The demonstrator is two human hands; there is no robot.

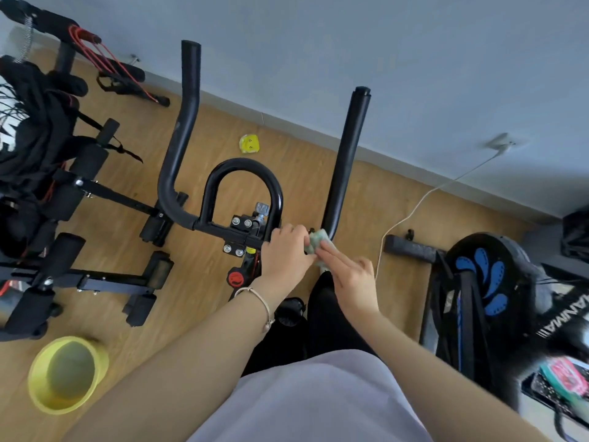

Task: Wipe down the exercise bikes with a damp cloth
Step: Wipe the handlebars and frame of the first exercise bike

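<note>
A black exercise bike's handlebar (178,129) stands below me, with two long upright bars and a U-shaped loop in the middle. A small pale green cloth (315,242) lies against the crossbar at the foot of the right bar. My left hand (287,250), a bracelet on its wrist, curls its fingers around the cloth and the crossbar. My right hand (350,279) lies with straight fingers on the cloth's near side. The crossbar under the hands is hidden.
A yellow basin (67,374) stands on the wooden floor at the lower left. Black gym equipment (47,186) fills the left side. A second bike with a blue-patterned wheel (484,275) stands at the right. A white cable (414,205) runs to the wall socket.
</note>
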